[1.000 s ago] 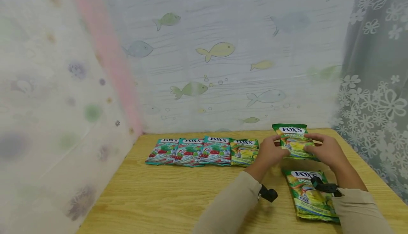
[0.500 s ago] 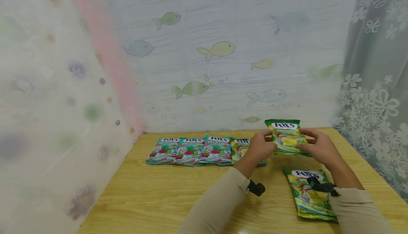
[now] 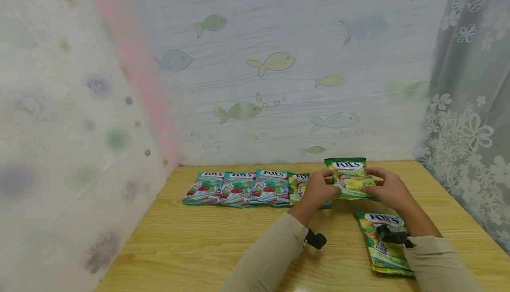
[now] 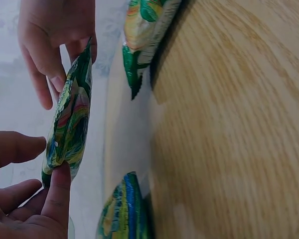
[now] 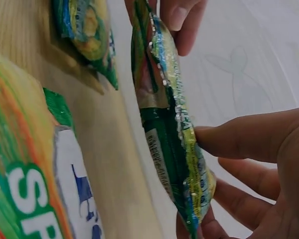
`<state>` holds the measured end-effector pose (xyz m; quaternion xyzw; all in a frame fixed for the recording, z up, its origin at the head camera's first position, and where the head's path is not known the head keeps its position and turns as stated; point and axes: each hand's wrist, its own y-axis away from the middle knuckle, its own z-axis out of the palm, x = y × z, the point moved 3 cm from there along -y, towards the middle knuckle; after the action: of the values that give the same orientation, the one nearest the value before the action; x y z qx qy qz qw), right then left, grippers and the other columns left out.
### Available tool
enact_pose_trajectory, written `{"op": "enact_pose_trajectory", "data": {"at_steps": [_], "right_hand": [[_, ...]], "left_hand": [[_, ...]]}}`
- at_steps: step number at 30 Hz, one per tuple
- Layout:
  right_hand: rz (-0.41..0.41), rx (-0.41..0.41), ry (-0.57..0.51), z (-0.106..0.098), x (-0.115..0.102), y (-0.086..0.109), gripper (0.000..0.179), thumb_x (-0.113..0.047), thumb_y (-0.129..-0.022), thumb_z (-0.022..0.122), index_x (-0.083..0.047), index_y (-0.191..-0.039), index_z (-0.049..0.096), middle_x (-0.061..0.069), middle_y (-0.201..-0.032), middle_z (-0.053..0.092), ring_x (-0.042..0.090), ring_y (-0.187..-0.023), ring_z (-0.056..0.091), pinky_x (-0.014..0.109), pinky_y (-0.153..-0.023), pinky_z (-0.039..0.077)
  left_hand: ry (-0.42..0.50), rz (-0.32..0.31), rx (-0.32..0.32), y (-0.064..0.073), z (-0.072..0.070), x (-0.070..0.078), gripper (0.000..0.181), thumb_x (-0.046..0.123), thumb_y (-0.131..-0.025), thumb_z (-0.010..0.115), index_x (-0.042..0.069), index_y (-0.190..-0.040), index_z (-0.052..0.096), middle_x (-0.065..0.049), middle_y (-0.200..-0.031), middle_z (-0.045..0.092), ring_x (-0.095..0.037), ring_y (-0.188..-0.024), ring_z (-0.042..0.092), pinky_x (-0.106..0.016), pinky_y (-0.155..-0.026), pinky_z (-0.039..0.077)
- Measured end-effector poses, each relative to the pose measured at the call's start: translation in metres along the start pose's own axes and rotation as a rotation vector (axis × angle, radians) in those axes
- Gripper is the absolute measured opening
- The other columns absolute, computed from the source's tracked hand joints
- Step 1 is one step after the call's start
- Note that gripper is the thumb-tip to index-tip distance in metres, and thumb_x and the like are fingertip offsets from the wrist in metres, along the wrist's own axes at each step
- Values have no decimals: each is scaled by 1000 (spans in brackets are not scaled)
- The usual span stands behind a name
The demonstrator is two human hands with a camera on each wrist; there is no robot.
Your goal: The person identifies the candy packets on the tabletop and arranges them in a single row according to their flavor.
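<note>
Between both hands, a green and yellow Fox's candy bag (image 3: 349,179) is held above the table, its printed front facing me. My left hand (image 3: 317,190) pinches its left edge, thumb in front and fingers behind. At the opposite edge my right hand (image 3: 391,189) grips it the same way. In the left wrist view the candy bag (image 4: 72,119) appears edge-on, apart from the wood. Just left of it on the table lies another green candy bag (image 3: 296,188), partly hidden by my left hand. A further green candy bag (image 3: 388,250) lies nearer me, partly covered by my right wrist.
Several teal mint candy bags (image 3: 272,189) lie overlapping in a row at the back left of the wooden table (image 3: 199,247). A fish-patterned curtain (image 3: 279,106) hangs behind the table's far edge, and a flowered sheet (image 3: 79,150) stands along the left side.
Both hands have carried the held candy bag to the left, rising a little first and then lowering. The bags on the table have stayed in place.
</note>
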<state>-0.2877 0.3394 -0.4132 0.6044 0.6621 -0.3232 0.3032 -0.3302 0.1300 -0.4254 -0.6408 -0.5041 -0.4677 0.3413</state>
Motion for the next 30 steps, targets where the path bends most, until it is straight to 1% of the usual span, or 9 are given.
{"op": "enact_pose_trajectory", "data": {"at_steps": [4, 6, 8, 10, 12, 15, 24, 26, 30], "right_hand": [[5, -38, 8, 7, 3, -1, 68, -17, -102, 67, 4, -158, 34, 37, -160, 29, 62, -136, 39, 60, -94, 55], [4, -51, 8, 10, 4, -1, 68, -15, -101, 67, 6, -157, 35, 38, -159, 29, 63, -135, 40, 59, -94, 55], [7, -60, 14, 12, 6, -2, 67, -13, -100, 67, 6, -156, 35, 38, -159, 29, 63, -135, 40, 58, -93, 56], [14, -69, 20, 14, 7, -2, 67, -12, -100, 68, 7, -155, 36, 39, -158, 29, 64, -135, 40, 58, -93, 56], [20, -81, 29, 16, 9, -3, 67, -12, -100, 68, 7, -156, 36, 39, -158, 28, 64, -135, 39, 57, -93, 56], [28, -97, 49, 18, 10, -3, 68, -11, -99, 69, 7, -155, 36, 39, -158, 29, 65, -135, 39, 57, -92, 57], [24, -119, 51, 21, 11, -3, 68, -5, -97, 69, 10, -154, 36, 41, -157, 29, 68, -134, 37, 55, -92, 58], [19, -120, 43, 22, 12, -3, 68, -3, -96, 69, 10, -154, 36, 41, -157, 28, 68, -135, 36, 55, -92, 58], [14, -126, 31, 23, 15, -4, 70, -3, -96, 69, 9, -155, 35, 41, -158, 27, 69, -136, 34, 56, -94, 57]], "left_hand": [[-51, 1, 1, -1, 2, -10, 57, 9, -89, 80, 17, -143, 63, -3, -126, 70, -19, -113, 67, -32, -72, 54], [-67, 12, -4, -2, 2, -14, 58, 7, -90, 79, 15, -144, 62, -3, -118, 70, -16, -102, 65, -32, -69, 49], [-70, 23, -10, -2, 3, -18, 58, 5, -90, 78, 13, -145, 61, -2, -105, 67, -12, -85, 58, -32, -66, 42], [-64, 32, -20, -2, 3, -21, 58, 2, -90, 77, 11, -145, 60, -2, -92, 61, -11, -72, 46, -32, -65, 38], [-62, 35, -24, -3, 3, -23, 58, 1, -90, 77, 10, -145, 61, -2, -81, 54, -12, -65, 37, -32, -63, 36], [-77, 27, -16, -4, 4, -24, 57, 1, -90, 77, 10, -144, 62, 1, -77, 51, -12, -61, 34, -31, -62, 35], [-188, 19, 19, -6, 8, -24, 54, 2, -88, 78, 11, -140, 66, 2, -79, 58, -13, -62, 42, -30, -58, 36], [-220, 24, 22, -6, 8, -23, 54, 2, -88, 78, 11, -140, 66, 2, -85, 63, -13, -63, 45, -30, -57, 37], [-283, 25, 41, -6, 8, -20, 52, 2, -88, 78, 11, -138, 67, -3, -109, 72, -12, -66, 51, -29, -56, 38]]}}
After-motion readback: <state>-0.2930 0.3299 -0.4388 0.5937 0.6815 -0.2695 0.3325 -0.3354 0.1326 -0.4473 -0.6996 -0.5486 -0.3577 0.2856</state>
